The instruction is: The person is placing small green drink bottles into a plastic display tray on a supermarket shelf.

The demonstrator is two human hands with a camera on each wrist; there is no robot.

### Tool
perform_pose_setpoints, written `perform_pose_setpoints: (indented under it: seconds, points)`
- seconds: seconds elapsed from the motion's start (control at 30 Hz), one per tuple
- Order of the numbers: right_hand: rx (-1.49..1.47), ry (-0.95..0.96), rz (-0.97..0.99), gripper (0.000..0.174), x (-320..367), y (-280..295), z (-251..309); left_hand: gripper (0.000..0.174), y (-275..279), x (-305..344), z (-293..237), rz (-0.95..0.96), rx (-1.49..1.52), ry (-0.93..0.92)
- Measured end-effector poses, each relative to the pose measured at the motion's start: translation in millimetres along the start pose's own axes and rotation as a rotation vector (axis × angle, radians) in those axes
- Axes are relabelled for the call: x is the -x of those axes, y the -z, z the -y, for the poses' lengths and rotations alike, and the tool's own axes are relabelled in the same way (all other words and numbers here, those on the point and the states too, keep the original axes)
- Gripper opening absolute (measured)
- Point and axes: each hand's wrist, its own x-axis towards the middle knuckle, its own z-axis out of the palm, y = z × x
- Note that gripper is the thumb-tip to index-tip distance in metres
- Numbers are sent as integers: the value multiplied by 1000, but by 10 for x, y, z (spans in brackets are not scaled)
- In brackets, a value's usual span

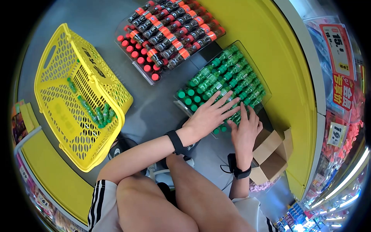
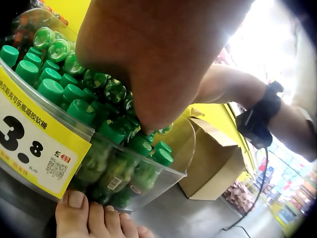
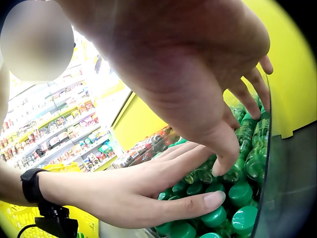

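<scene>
Both hands reach over a clear bin (image 2: pixel 163 181) packed with small green-capped bottles (image 1: pixel 235 73). My left hand (image 1: pixel 208 118) lies over the near part of the bin, fingers spread and nearly straight across the bottles. Beside it, my right hand (image 1: pixel 245 129) is over the bin's right end, its fingers slightly bent and fingertips down among the bottles. In the right wrist view, the left thumb (image 3: pixel 214 200) rests over green caps (image 3: pixel 241 192), and the right fingers reach along the bin's side. No bottle is lifted in either hand.
A yellow basket (image 1: pixel 87 50) at the left holds several green bottles (image 1: pixel 87 108). Behind stands a bin of red-capped dark bottles (image 1: pixel 170 33). An opened cardboard box (image 1: pixel 270 154) is at the right, against a curved yellow shelf base (image 1: pixel 293 77). A price card (image 2: pixel 37 139) fronts the green bin.
</scene>
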Motion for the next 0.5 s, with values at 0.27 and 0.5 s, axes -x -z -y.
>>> perform_pose_setpoints:
  seconds: [0.27,0.5]
  points:
    - [29,1,18,83,-46,16,-10,155,111,49,28,80,-134,-36]
    - [79,0,41,81,-72,72,22,75,430,193,21,-48,-98,-42]
